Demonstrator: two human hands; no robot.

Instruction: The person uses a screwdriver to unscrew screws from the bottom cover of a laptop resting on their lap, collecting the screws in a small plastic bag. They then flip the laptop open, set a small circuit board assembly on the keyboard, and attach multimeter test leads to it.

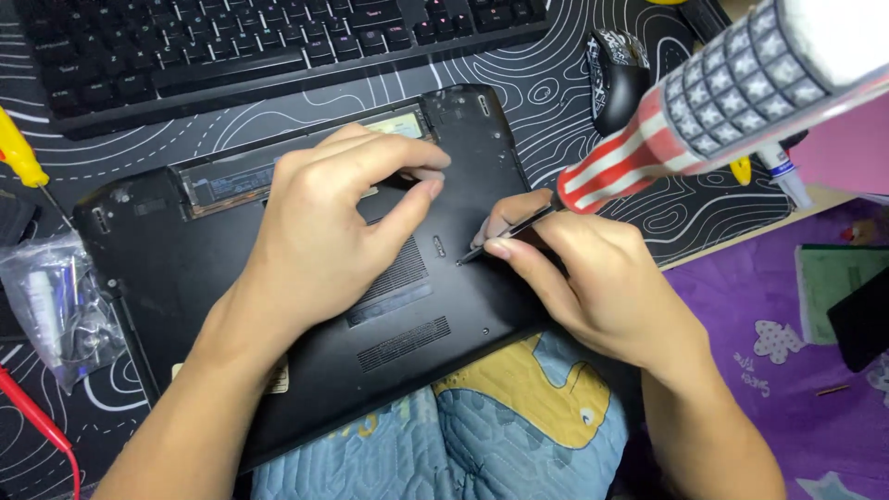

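Head view: screwdriver [685, 111] handle cut off; left hand [324, 231] hides laptop [407, 324] middle.

One upturned black laptop [306, 306], one black keyboard [259, 42], one patterned black mouse [618, 79], two screwdrivers: red-and-white striped [648, 153], yellow-handled [20, 156], one clear plastic bag [56, 306]

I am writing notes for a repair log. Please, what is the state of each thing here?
Laptop: upside down, bottom cover on, memory slot exposed.
Screwdriver: held, tip on the laptop's underside.
Right hand: grip shut on the screwdriver shaft.
Left hand: resting on the laptop, holding nothing.
Plastic bag: lying at left, small parts inside.
Mouse: untouched.
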